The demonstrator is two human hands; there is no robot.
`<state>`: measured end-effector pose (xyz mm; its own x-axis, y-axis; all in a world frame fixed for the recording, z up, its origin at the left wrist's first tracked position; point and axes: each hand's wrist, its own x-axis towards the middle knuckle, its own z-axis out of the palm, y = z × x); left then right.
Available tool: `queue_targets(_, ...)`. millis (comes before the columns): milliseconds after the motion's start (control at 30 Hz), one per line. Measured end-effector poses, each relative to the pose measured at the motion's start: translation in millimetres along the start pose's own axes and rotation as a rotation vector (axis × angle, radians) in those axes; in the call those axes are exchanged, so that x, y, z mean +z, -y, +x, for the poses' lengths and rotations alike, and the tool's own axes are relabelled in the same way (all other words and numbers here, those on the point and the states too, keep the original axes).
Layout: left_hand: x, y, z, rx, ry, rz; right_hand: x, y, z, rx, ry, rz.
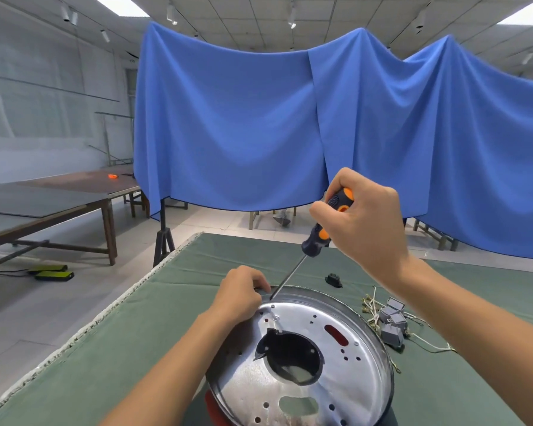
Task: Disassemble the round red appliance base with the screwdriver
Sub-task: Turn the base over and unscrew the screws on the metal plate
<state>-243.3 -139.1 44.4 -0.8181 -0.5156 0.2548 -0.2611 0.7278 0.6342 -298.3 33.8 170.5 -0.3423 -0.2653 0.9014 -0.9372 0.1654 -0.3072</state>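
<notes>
Silver metal plate (pixel 302 364) faces up, seated in the round red appliance base (pixel 211 407), of which only a sliver of red shows at the near left edge. Base sits on the green table cloth (pixel 111 348), close to the person and low in view.

Left hand (pixel 240 298) rests on the far-left rim, fingers curled over the edge and gripping it. Judged purpose: bracing the base so it cannot spin or slide under the tool's torque.

Right hand (pixel 360 216) wraps the black-and-orange screwdriver (pixel 316 238) handle in a full fist, thumb side toward the shaft. Shaft slants down and left; tip meets the plate near the rim, just beside the left fingers. Whether it sits in a screw head is too small to tell. High grip probably gives downward pressure plus twist.

Off to the right on the cloth: small black part (pixel 334 280), grey connector blocks (pixel 393 325) with pale wires (pixel 370 305) — likely pieces already removed, parked clear of the work. Several plate holes look empty.
</notes>
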Motion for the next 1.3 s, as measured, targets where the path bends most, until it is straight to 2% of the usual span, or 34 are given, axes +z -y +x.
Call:
queue_targets(567,10.2,-0.5,-6.1,0.022,0.043,0.264,7.9,-7.4,4.4,-0.025,0.001,-0.058)
queue_targets(1300,9.9,-2.1,-8.7,0.048,0.055,0.304,8.6,-4.2,3.0,-0.033,-0.001,-0.052)
